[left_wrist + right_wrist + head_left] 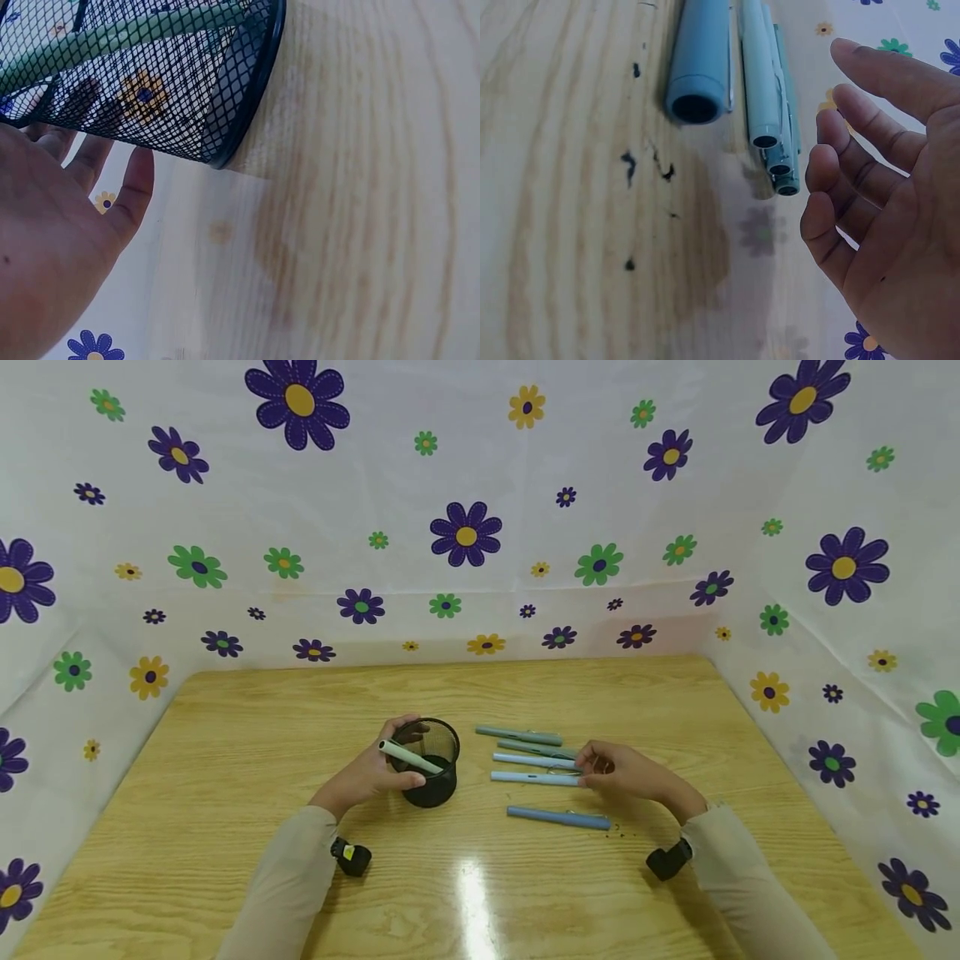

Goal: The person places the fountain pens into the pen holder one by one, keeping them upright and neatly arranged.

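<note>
A black mesh cup (430,791) stands on the table with one pale green pen (408,756) leaning inside it. My left hand (375,770) is curled round the cup's left side, thumb at its front; the left wrist view shows the mesh wall (172,82) beside the fingers. Several pens lie to the right of the cup: two green ones (517,736), two light blue ones (534,778) and, nearer me, a darker blue one (558,817). My right hand (622,770) is at the right ends of the light blue pens; in the right wrist view its fingers (870,165) are bent loosely, holding nothing.
The wooden table (450,893) has small dark specks (621,835) near the darker blue pen. Behind and at both sides of the table hangs a white flowered cloth (510,468). Each wrist wears a small black camera (352,857).
</note>
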`<state>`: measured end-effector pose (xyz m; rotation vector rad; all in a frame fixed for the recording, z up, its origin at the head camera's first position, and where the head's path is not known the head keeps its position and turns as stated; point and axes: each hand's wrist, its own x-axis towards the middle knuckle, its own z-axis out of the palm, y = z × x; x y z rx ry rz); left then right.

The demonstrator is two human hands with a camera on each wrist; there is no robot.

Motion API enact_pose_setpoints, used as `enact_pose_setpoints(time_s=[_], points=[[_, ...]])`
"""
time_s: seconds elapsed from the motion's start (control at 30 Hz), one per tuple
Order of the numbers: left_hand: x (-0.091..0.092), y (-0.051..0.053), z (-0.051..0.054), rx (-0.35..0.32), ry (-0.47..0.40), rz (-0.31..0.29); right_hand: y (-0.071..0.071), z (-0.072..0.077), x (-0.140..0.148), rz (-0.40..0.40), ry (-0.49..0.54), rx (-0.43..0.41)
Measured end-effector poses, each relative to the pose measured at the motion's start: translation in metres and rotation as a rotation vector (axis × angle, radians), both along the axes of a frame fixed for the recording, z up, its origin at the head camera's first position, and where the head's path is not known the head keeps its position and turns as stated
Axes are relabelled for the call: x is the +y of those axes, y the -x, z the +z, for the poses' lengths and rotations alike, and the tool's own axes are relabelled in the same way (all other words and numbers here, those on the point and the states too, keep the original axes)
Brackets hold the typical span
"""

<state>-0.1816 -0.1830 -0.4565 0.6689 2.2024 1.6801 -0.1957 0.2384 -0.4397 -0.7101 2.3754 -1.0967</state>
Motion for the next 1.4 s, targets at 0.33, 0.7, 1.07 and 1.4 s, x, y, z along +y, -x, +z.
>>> enact_pose_setpoints(time_s=[0.33,0.7,1.07,1.4], points=[[0.002,0.001,0.003,0.005,-0.044,-0.027,0.0,-0.01,0.009,-0.011,0.008,-0.016],[0.001,0.003,0.001,0.014,-0.029,-0.029,0.001,-0.014,0.01,-0.018,0.005,-0.046],[0.001,0.001,-0.001,0.018,-0.023,-0.022,0.0,-0.018,0.007,-0.039,-0.033,-0.041],[0.001,-0.001,0.0,0.025,-0.021,-0.018,0.0,-0.018,0.006,-0.052,-0.038,-0.043]])
